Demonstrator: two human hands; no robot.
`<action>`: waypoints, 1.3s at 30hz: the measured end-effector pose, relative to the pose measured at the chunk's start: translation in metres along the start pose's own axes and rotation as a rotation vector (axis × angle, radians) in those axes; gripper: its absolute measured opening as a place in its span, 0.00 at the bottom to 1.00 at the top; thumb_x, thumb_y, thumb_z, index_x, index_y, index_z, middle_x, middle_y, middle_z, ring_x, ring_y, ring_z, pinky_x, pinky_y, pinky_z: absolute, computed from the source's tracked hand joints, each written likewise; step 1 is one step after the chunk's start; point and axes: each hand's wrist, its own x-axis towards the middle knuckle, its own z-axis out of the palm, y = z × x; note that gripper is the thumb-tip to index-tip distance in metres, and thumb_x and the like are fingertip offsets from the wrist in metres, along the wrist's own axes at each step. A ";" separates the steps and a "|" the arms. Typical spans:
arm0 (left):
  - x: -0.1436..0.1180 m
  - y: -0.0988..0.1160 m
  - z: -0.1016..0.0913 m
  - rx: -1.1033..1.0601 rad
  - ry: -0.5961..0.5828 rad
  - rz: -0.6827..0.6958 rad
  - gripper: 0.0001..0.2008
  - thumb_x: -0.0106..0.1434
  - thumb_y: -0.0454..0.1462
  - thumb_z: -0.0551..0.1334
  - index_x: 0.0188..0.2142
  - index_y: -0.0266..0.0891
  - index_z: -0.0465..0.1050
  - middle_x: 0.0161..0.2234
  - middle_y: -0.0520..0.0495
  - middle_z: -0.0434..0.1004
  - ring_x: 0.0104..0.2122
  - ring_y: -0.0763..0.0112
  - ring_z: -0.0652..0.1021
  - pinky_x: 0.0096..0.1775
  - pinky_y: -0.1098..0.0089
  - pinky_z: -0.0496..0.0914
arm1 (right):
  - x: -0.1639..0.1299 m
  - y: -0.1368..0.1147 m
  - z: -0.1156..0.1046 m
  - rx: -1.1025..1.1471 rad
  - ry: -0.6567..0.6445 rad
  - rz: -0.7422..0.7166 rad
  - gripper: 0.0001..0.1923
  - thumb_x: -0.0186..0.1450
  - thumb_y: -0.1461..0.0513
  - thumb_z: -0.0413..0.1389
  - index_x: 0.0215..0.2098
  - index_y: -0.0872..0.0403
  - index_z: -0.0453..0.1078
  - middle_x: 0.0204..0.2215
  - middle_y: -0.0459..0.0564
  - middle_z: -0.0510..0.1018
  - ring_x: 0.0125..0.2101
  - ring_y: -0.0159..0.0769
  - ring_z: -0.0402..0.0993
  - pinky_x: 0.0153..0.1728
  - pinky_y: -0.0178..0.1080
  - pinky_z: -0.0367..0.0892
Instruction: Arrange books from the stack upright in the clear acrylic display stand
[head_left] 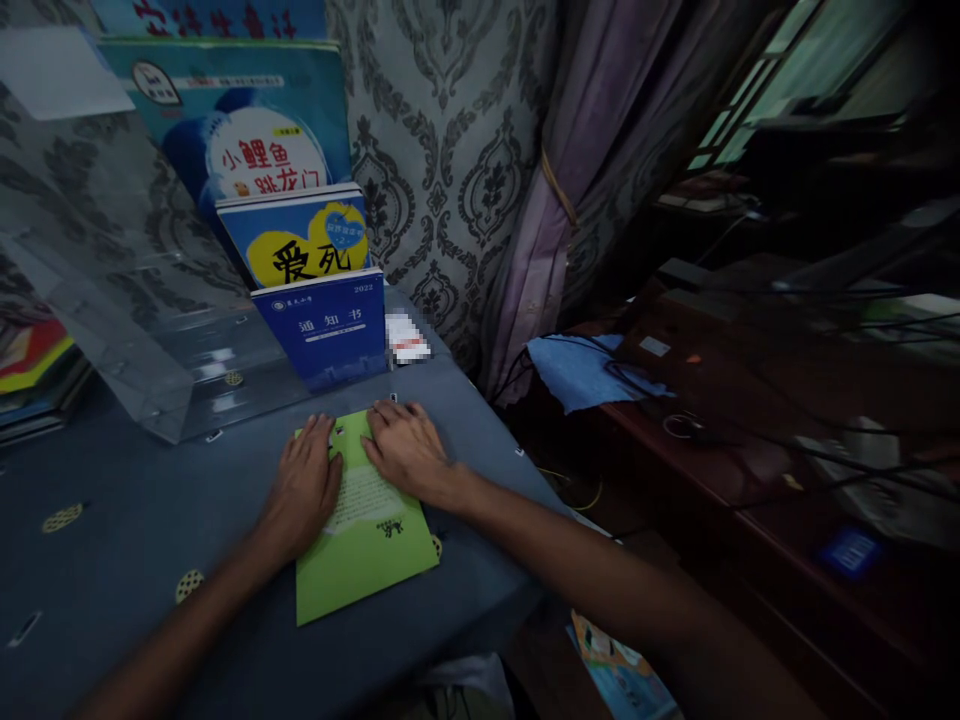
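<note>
Fingers of both hands lie flat and slightly spread on a green booklet (367, 535) that rests on the grey-blue table (135, 560), a little left of the middle of the frame. Left hand (304, 487) presses down on the booklet's left part, palm and fingers on the cover; right hand (405, 450) covers its upper right corner, fingertips pointing toward the top of the frame. Neither hand pinches or lifts anything; both simply press on the paper, and the two hands sit just beside each other without clearly touching.

Just above the hands, three books stand upright in a row, one behind another: a small dark blue book (330, 325) in front, a blue and yellow book (300, 245) behind it, and a large light blue book (232, 130) at the back, in the upper left of the frame. A clear plastic stand (112, 330) holds them.

Judging by how things lie, the green booklet is still flat on the table and not yet among the upright books; it appears closed, with the lower half uncovered. A blue cloth (577, 370) lies to the right on a dark desk (750, 470).
</note>
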 end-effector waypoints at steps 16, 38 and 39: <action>-0.008 0.046 -0.030 0.228 -0.206 0.344 0.18 0.73 0.36 0.51 0.58 0.42 0.71 0.60 0.38 0.72 0.63 0.52 0.69 0.62 0.43 0.62 | 0.007 0.008 -0.022 -0.057 -0.046 0.101 0.14 0.73 0.63 0.48 0.45 0.54 0.76 0.46 0.54 0.82 0.50 0.45 0.72 0.49 0.43 0.64; -0.021 0.035 -0.066 0.147 -0.237 0.197 0.09 0.69 0.42 0.59 0.40 0.39 0.73 0.41 0.41 0.77 0.43 0.55 0.77 0.45 0.54 0.74 | 0.003 0.020 0.001 0.230 0.081 -0.191 0.11 0.70 0.63 0.53 0.38 0.55 0.78 0.28 0.50 0.82 0.28 0.34 0.75 0.31 0.34 0.59; -0.016 0.035 -0.063 0.151 -0.245 0.176 0.12 0.68 0.44 0.61 0.45 0.38 0.72 0.46 0.40 0.77 0.47 0.53 0.76 0.49 0.52 0.73 | 0.002 0.020 0.002 0.257 0.079 -0.220 0.11 0.70 0.63 0.53 0.37 0.55 0.78 0.27 0.49 0.81 0.27 0.33 0.74 0.31 0.33 0.59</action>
